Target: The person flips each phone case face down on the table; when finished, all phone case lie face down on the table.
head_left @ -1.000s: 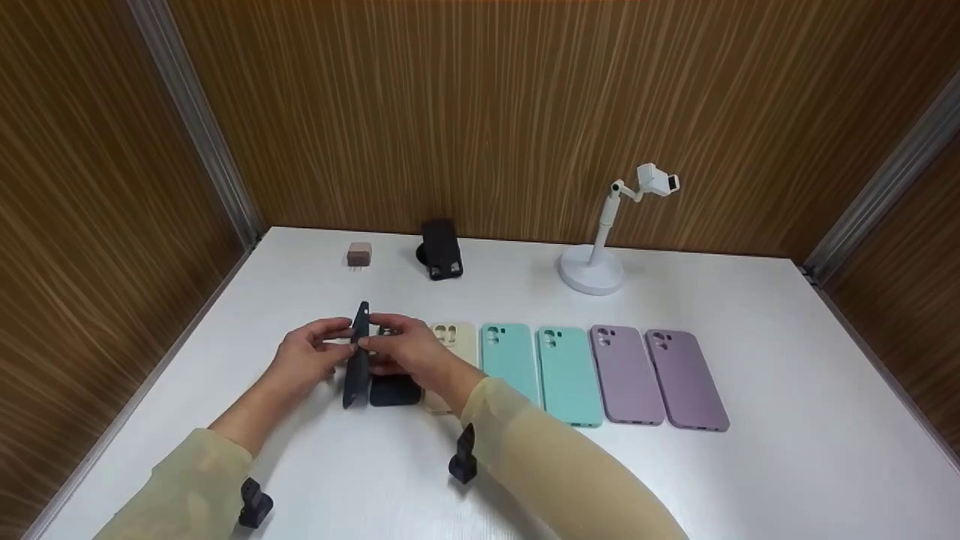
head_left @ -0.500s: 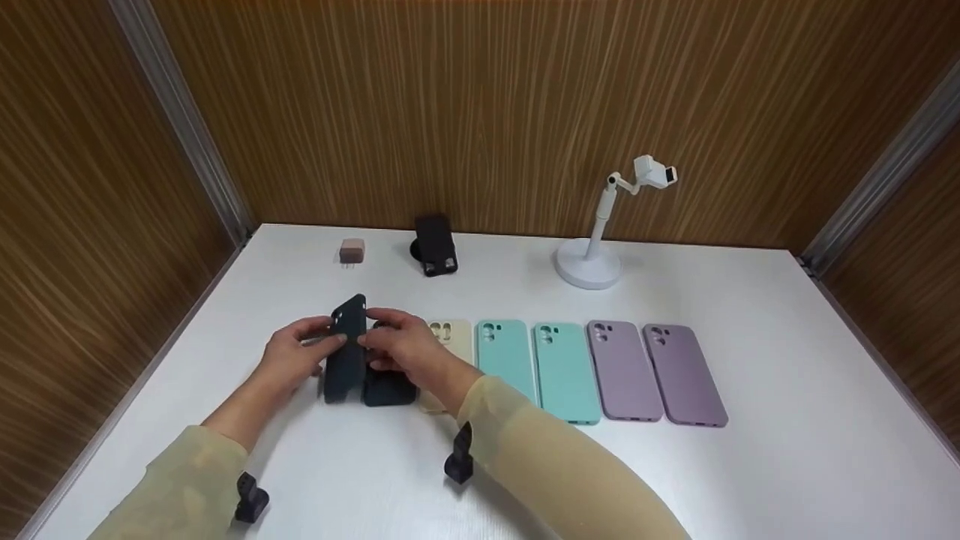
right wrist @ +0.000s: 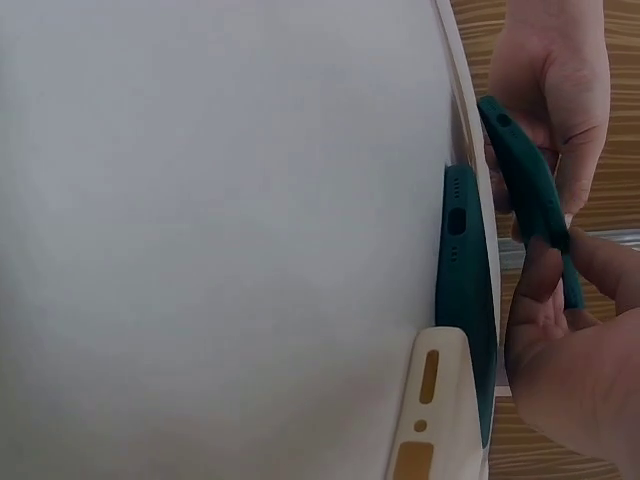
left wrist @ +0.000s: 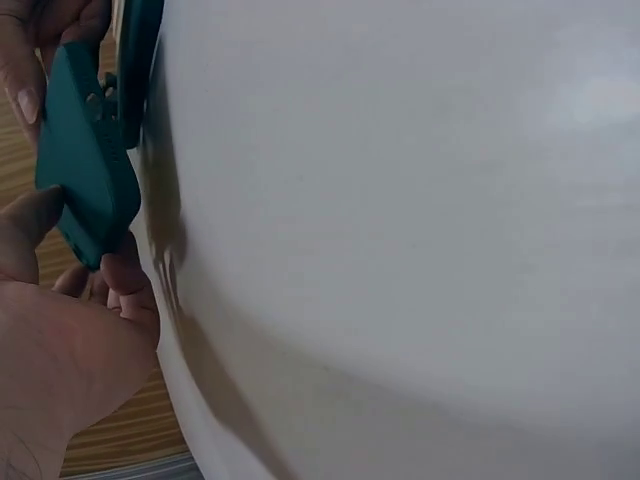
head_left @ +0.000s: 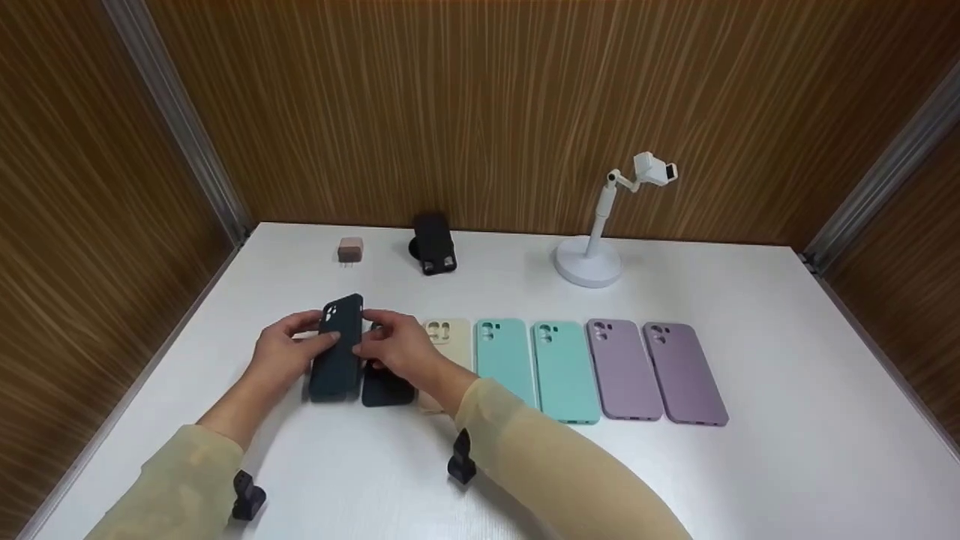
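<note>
Both hands hold a dark teal phone case at the left end of a row of cases. It tilts up, its camera cut-outs away from me and its back toward the head camera. My left hand pinches its left edge, thumb across the back. On the opposite edge, the thumb and fingers of my right hand pinch the case. A second dark case lies flat below my right hand, which partly hides it. Beside that is a cream case, partly covered by my right hand and wrist.
Rightward, the row continues with a mint case, another mint case, a lilac case and a darker purple case. Behind stand a pink plug, a black phone-shaped item and a white stand.
The held case has turned from nearly edge-on to showing its back, and has shifted a little left. Both hands still hold it, and the left hand moved left with it.
</note>
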A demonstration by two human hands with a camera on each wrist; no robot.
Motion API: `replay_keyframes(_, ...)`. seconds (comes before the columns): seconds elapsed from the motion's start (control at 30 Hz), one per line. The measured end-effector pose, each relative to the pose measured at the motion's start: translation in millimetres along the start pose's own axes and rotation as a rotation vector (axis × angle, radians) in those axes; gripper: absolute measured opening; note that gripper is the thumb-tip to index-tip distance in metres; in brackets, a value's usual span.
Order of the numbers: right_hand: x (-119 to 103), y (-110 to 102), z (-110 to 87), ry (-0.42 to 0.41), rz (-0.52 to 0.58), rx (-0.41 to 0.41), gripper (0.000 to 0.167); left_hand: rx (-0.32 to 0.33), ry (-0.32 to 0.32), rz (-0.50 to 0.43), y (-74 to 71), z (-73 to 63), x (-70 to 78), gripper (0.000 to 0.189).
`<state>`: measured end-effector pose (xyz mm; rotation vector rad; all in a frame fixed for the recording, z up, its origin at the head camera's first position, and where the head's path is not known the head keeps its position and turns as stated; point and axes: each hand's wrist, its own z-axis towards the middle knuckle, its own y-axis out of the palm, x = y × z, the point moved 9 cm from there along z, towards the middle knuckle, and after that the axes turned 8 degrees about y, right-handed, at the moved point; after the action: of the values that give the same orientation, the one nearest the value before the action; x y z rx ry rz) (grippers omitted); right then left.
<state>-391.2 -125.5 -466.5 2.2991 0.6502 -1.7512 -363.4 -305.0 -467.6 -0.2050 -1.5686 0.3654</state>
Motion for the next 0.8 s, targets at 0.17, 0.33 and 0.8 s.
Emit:
replay_keyframes(0.17, -0.6, 0.7, -0.8, -0.018, -0.083, 0.012, 0.063, 0.004, 0.007, 0.002, 0.4, -1.0, -2.3, 0.066)
replay_keyframes(0.33, 1.7, -0.5, 0.2, -0.016, -0.13, 0.025, 0.063, 0.016, 0.014, 0.014, 3.4, -1.4, -4.0, 0.064)
replay_keyframes(0.8, 2.9, -0.3, 3.8, -0.013, -0.234, 0.064, 0.063, 0.022, -0.004, 0.066, 5.2, -0.7, -9.1, 0.064)
